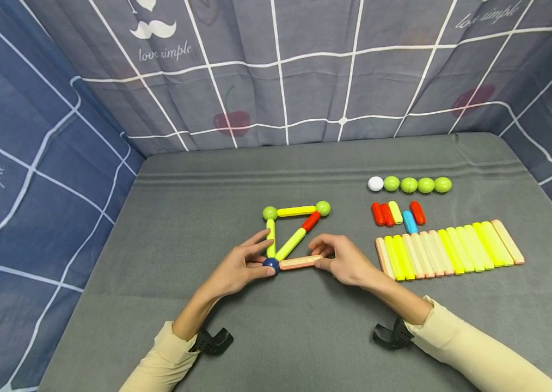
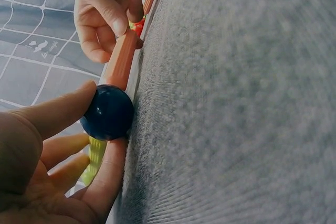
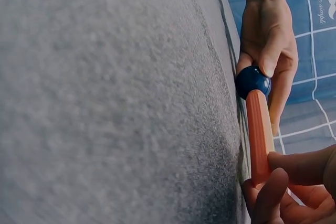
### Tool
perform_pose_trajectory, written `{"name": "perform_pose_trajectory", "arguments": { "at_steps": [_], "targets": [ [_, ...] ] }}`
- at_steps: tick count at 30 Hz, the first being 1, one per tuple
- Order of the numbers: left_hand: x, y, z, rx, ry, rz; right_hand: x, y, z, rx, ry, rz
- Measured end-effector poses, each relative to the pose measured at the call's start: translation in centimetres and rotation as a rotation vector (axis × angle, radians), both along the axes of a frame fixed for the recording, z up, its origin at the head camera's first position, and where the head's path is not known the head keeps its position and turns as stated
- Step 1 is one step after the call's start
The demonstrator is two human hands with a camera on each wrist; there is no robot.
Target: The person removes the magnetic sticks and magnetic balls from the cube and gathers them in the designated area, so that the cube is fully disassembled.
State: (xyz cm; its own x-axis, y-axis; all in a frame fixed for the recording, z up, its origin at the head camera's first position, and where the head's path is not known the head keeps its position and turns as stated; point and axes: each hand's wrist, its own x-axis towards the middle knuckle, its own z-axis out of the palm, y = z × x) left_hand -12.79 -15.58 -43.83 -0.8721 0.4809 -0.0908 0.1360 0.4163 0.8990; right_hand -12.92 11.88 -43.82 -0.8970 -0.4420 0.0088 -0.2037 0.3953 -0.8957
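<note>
A blue ball [image 1: 270, 263] sits at the lower left corner of a frame of rods and balls on the table. My left hand [image 1: 237, 269] grips this ball [image 2: 107, 113] between thumb and fingers. From the ball, an orange rod [image 1: 298, 262] runs right, its near end against the ball. My right hand [image 1: 347, 262] pinches the rod's [image 3: 257, 135] other end. A yellow rod [image 1: 270, 228] rises from the blue ball to a green ball [image 1: 269, 213]. Another yellow rod [image 1: 296, 211] joins that to a second green ball [image 1: 323, 208]. A short yellow rod [image 1: 290, 244] and a red rod [image 1: 311, 221] form the diagonal.
To the right lies a row of long yellow and pale orange rods [image 1: 459, 247]. Above it are several short rods, red [image 1: 417, 213], yellow [image 1: 395, 212] and blue [image 1: 410, 222]. Behind these stand a white ball [image 1: 375, 184] and several green balls [image 1: 409, 185]. A patterned curtain [image 1: 305, 87] encloses the grey table [image 1: 197, 179].
</note>
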Motion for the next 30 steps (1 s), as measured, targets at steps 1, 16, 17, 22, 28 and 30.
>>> {"name": "perform_pose_trajectory", "arguments": {
  "at_steps": [1,16,17,22,28,30],
  "targets": [
    [-0.01,0.00,0.01,0.000,0.004,-0.002,-0.08,-0.01,0.03,-0.003,-0.009,-0.003],
    [-0.07,-0.11,-0.08,0.017,0.011,-0.017,-0.07,0.33,0.59,-0.090,-0.141,-0.001],
    [-0.05,-0.11,-0.08,0.016,0.010,-0.016,0.03,0.39,0.59,-0.094,-0.149,0.000],
    [-0.07,-0.03,-0.06,0.002,0.011,-0.013,0.29,0.44,0.45,-0.092,-0.147,0.009],
    [-0.11,0.03,0.01,0.018,-0.005,-0.012,-0.19,-0.02,0.60,-0.092,-0.099,-0.022],
    [-0.10,0.06,0.04,0.024,-0.012,-0.011,-0.47,-0.22,0.72,-0.095,-0.093,-0.046]
  ]
}}
